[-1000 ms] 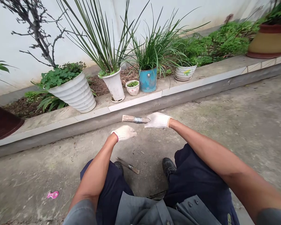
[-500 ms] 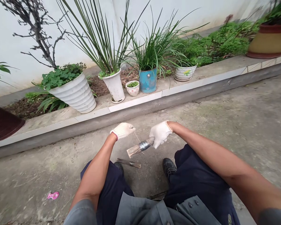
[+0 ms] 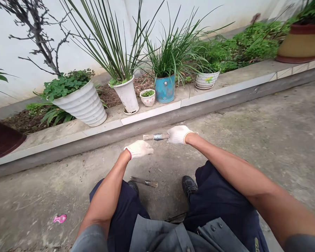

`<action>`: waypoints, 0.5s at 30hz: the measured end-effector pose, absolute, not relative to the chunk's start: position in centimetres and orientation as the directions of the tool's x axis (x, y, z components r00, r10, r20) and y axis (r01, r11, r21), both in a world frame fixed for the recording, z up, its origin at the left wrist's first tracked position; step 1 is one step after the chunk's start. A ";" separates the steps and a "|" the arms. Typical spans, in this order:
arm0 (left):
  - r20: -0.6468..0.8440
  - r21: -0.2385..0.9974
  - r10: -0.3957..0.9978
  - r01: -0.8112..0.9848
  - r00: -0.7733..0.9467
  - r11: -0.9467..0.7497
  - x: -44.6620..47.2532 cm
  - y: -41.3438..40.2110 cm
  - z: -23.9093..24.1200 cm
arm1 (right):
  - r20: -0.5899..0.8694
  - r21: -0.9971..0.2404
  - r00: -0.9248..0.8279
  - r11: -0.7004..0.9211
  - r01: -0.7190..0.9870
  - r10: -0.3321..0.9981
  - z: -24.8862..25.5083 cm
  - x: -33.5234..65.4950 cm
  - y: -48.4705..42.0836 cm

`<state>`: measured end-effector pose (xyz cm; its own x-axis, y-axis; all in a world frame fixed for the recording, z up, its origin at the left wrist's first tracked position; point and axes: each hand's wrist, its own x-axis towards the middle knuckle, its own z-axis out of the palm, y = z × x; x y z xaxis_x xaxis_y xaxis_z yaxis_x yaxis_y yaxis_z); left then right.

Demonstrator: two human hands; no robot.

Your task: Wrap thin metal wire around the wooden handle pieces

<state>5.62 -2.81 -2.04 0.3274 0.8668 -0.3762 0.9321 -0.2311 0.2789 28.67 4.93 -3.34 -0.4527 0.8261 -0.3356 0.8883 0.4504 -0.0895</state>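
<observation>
- Head cam: R hand (image 3: 177,134) in a white glove, fingers curled tight round one end of the stick (image 3: 149,137). Stick is level in the air over the concrete (image 3: 252,133), free end pointing to 9 o'clock, just short of the curb (image 3: 94,140).
- Mid-stick sits the wire coil (image 3: 157,136), just beside R hand at its 9 o'clock.
- L hand (image 3: 138,148), gloved, at 7 o'clock of the coil. Fingertips pinched narrow on what looks like a thin wire strand (image 3: 152,142) running up to the coil; strand v. faint, so grip not certain.
- Risk: strand goes slack, so turns loosen & spread along the stick.
- Risk: pull too hard or off-angle, so thin wire may kink, snap or slip thru glove fabric.
- Risk: a freed end could whip at the bare forearms (image 3: 225,164).
- 2nd tool (image 3: 144,182) lies on the ground at 6 o'clock of L hand, btw the shoes (image 3: 189,184); a foot shift could kick it.
</observation>
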 end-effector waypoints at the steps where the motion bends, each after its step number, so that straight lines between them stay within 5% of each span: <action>1: -0.371 0.287 0.872 0.933 0.319 -0.219 5.6 -2.8 -2.0 | -0.310 -0.120 -0.466 0.452 0.884 0.828 -3.3 28.7 5.1; 8: -0.320 0.371 0.887 0.906 0.333 -0.207 4.8 -2.2 -2.8 | -0.158 -0.551 -0.643 0.474 0.687 0.749 -1.8 29.8 4.2; 12: -0.182 0.459 0.900 0.844 0.395 -0.278 4.2 -1.5 -3.3 | -0.326 -0.755 -0.775 0.344 0.558 0.542 -0.8 30.4 2.6; 15: -0.162 0.412 0.903 0.859 0.397 -0.304 4.2 -1.2 -3.0 | -0.489 -0.742 -0.809 0.332 0.583 0.326 -1.3 30.3 1.8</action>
<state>4.17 -1.21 -2.99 0.3972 0.9033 -0.1620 0.8590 -0.3038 0.4120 30.30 1.79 -1.28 -0.8088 0.3263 -0.4892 0.5826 0.3321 -0.7418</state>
